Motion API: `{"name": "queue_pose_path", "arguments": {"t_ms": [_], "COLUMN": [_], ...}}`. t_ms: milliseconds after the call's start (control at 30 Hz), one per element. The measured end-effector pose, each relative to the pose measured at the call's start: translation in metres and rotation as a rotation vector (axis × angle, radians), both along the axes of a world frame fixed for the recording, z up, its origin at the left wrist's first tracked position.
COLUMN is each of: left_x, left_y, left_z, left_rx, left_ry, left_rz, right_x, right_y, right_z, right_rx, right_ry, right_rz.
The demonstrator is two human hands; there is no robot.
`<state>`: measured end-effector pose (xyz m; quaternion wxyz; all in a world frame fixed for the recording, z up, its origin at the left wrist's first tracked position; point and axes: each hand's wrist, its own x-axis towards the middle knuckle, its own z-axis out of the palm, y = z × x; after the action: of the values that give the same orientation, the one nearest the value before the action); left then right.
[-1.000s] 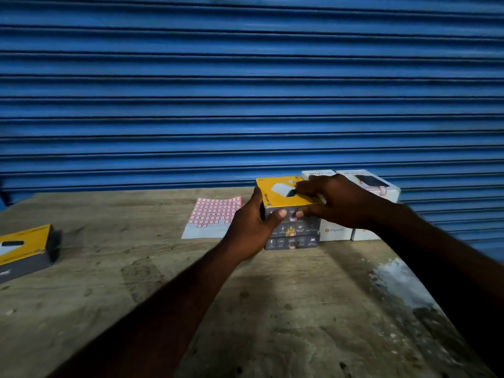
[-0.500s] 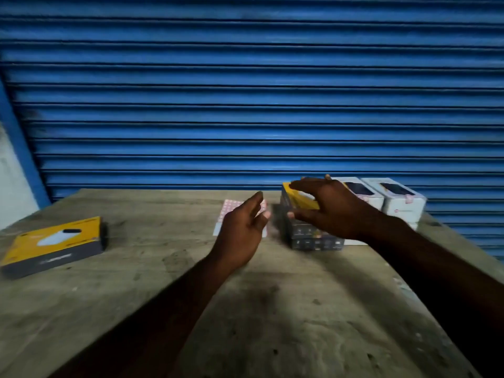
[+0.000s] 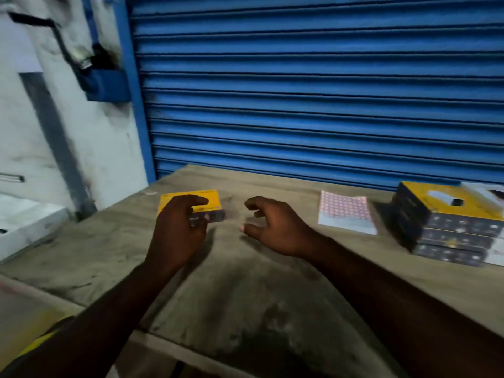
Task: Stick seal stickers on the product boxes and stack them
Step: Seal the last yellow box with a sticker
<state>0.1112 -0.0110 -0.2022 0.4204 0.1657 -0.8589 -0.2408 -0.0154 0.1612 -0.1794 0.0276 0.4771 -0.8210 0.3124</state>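
A single yellow-topped product box [image 3: 208, 199] lies on the wooden table [image 3: 245, 296], left of centre. My left hand [image 3: 177, 230] is on it, fingers curled over its top and near side. My right hand [image 3: 272, 227] hovers just to the right of the box with loosely curled fingers, holding nothing. A pink-dotted sticker sheet [image 3: 344, 211] lies flat further right. At the right edge stands a stack of three yellow-and-dark boxes [image 3: 450, 222].
White boxes [image 3: 491, 193] sit behind and beside the stack, cut off by the frame. A blue roller shutter [image 3: 313, 91] closes off the back of the table. A white slab [image 3: 24, 227] lies beyond the table's left edge, by a white wall.
Both hands left the stack at the right and moved left across the table. My left hand now grips the lone yellow box. The view has swung left.
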Motion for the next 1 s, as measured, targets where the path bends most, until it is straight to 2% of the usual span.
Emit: {"name": "queue_pose_path", "arguments": {"t_ms": [100, 233, 467, 667, 733, 867, 1000], "left_x": [0.006, 0.0, -0.016, -0.029, -0.036, -0.046, -0.056], "left_y": [-0.038, -0.062, -0.067, -0.046, -0.032, 0.004, 0.038], "left_z": [-0.004, -0.007, -0.014, -0.011, -0.006, 0.001, 0.003], "left_rx": [-0.032, 0.215, 0.458, 0.505, 0.471, 0.309, 0.198], "left_ry": [-0.164, -0.338, -0.197, -0.058, -0.001, 0.063, 0.167], "left_rz": [0.126, 0.213, 0.134, 0.062, 0.015, -0.073, -0.176], "right_x": [-0.003, -0.014, -0.025, -0.035, -0.035, -0.039, -0.058], "right_y": [-0.042, -0.08, -0.102, -0.078, -0.064, -0.031, 0.011], "right_z": [-0.007, -0.018, -0.035, -0.038, -0.035, -0.021, -0.006], "right_rx": [0.02, 0.032, 0.022, -0.107, -0.143, -0.123, -0.291], "right_ry": [-0.022, -0.054, -0.051, -0.096, -0.077, 0.128, 0.014], "right_rz": [-0.006, -0.004, -0.044, -0.138, -0.173, -0.331, -0.331]}}
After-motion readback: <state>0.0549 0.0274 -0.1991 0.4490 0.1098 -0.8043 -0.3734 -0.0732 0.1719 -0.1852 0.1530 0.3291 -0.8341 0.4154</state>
